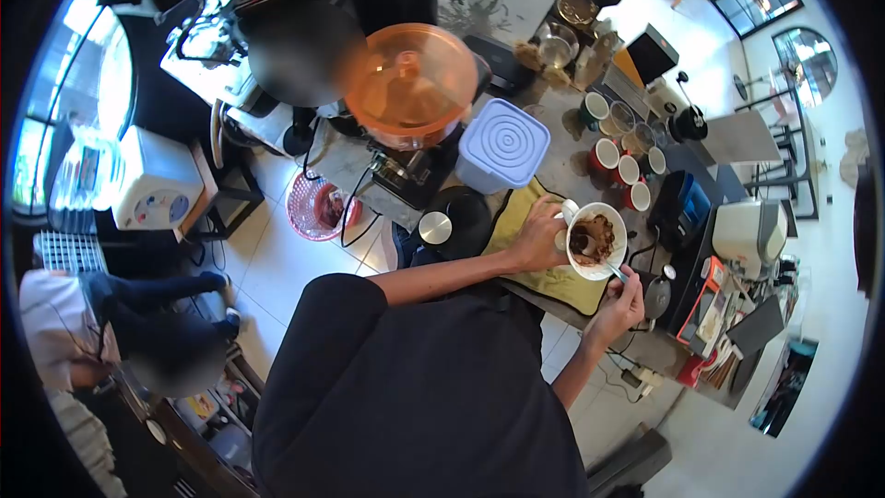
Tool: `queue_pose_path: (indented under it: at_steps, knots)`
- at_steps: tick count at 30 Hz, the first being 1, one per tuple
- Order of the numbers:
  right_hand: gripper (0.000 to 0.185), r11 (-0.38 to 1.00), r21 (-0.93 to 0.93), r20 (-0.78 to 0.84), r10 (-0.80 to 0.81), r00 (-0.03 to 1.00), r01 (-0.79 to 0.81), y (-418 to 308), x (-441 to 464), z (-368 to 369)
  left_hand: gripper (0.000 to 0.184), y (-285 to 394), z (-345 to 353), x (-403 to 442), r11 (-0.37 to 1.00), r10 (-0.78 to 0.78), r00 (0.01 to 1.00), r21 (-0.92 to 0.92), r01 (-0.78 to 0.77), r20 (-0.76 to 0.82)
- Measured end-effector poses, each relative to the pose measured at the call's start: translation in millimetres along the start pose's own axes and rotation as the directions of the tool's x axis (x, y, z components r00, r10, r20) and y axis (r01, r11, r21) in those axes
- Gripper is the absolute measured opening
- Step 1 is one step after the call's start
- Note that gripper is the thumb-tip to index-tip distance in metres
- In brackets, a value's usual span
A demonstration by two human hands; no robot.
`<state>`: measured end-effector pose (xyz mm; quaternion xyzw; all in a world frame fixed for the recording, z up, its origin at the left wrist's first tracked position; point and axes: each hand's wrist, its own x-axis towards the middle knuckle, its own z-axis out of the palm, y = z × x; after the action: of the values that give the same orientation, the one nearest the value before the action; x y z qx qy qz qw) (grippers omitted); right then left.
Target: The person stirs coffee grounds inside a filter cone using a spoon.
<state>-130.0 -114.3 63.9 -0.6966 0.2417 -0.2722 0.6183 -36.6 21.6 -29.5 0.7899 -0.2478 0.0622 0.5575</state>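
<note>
My left hand (pixel 539 238) is closed round the side of a white cup (pixel 584 267) with a handle, tilted so its inside faces me. Dark brown, grainy stuff (pixel 597 238), like coffee grounds, clings to its inner wall. In my right hand (pixel 619 311) is a thin, light-coloured utensil (pixel 616 270), pinched near the cup's rim. It looks like a spoon handle, but its far end cannot be made out. Below the cup lies a yellow-green cloth mat (pixel 516 221) on the counter. A lilac lidded tub (pixel 503 143) stands just beyond my left hand.
Red and green cups (pixel 605 153) stand beyond the mat, near a hand grinder (pixel 687 123). A large orange-lidded container (pixel 410 83) is at the back left. A black round-topped device (pixel 456 221) is left of the mat. Another person (pixel 101 314) is at far left, by a pink basket (pixel 318 206).
</note>
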Motion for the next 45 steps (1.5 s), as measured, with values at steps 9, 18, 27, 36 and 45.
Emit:
queue_pose_path:
  at_steps: [9,18,27,36,45]
  knots:
    - [0.029,0.999,0.041,0.071,-0.025,0.997,0.022,-4,13,9,0.056,4,-7,1,1.000,0.000,1.000,-0.011,0.000,-0.023]
    - [0.028,0.995,-0.096,0.080,0.011,0.997,-0.003,-14,8,6,0.060,-12,5,-2,0.995,0.014,1.000,0.094,-0.014,0.005]
    - [0.029,0.993,-0.077,0.009,0.089,0.996,-0.088,-23,-6,-1,0.052,1,-12,3,0.997,0.067,0.995,0.040,-0.070,0.069]
    - [0.029,0.999,0.004,-0.004,0.049,0.999,-0.049,-25,7,6,0.052,-11,-1,-3,0.974,-0.037,0.999,-0.224,0.043,0.027]
    - [0.025,0.992,-0.021,0.059,0.127,0.990,-0.126,-26,8,7,0.041,-1,2,-6,0.904,-0.155,0.988,-0.403,0.142,0.001]
